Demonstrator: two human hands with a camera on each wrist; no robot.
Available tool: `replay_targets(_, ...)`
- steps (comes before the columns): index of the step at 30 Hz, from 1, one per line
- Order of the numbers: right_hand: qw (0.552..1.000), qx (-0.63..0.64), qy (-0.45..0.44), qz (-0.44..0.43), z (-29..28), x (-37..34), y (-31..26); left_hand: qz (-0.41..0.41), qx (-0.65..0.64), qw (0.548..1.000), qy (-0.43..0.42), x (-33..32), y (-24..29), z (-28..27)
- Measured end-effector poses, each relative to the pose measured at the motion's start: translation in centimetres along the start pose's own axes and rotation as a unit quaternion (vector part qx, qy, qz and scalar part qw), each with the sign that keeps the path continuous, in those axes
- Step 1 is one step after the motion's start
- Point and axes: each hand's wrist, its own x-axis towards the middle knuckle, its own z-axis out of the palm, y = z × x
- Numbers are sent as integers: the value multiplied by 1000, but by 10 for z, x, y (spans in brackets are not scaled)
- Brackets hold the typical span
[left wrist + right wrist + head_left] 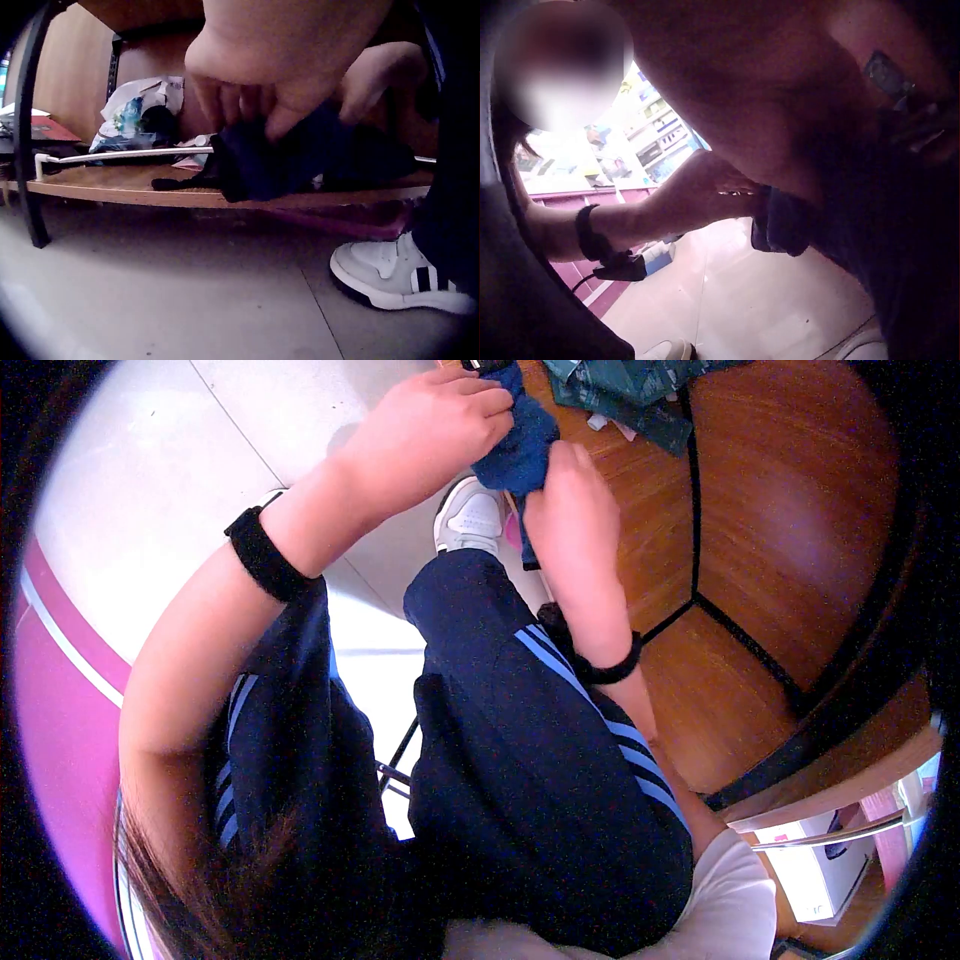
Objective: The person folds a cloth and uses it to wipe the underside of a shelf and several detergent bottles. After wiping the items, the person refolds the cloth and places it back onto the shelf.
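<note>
Holding the dark blue cloth between the two hands, I had it raised in front of the lower shelf, above the floor. On my feed, the left hand gripped its upper part, fingers bent over the fabric, near a small black piece at the top edge of the head view. The right hand pinched the side nearer the wooden panels, its fingers curled in at the edge; I could not tell how its thumb lay. In the left wrist view, the cloth hung in dark folds over the front of the shelf, by the thin metal rail.

A crumpled plastic bag sat on the shelf behind the rail. In the head view, a dark green patterned item lay near the cloth, at the upper right. A light-coloured shoe stood below the hands, and a white box showed at the lower right. Each wrist wore a black band.
</note>
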Motion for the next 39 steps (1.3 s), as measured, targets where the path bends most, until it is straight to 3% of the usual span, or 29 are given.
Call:
replay_targets(6, 1000, -10, -14, 20, 23, 19, 0, -14, 3, 1000, 12, 3, 6, -2)
replay_targets(8, 1000, -14, -10, 19, 24, 18, 0, 34, -27, 995, 86, 7, 6, -10)
replay_targets(13, 999, -15, -8, 48, 39, 18, 1, 24, -23, 998, 49, 9, 7, -9)
replay_targets(17, 999, 4, 39, 13, 47, 17, 3, 31, 6, 999, 20, 12, 6, -4)
replay_targets(25, 992, 116, 50, -19, 46, 5, 21, 39, -13, 999, 28, 11, 3, -3)
replay_targets(30, 977, 181, 109, -29, 42, -8, 29, 55, -18, 997, 43, 12, 1, -4)
replay_targets(35, 983, 158, 84, -37, 18, -9, 22, 49, -60, 997, 11, 7, 2, -10)
replay_targets(39, 996, 86, 31, -13, 1, -4, 10, 56, -75, 995, 38, 2, 4, -17)
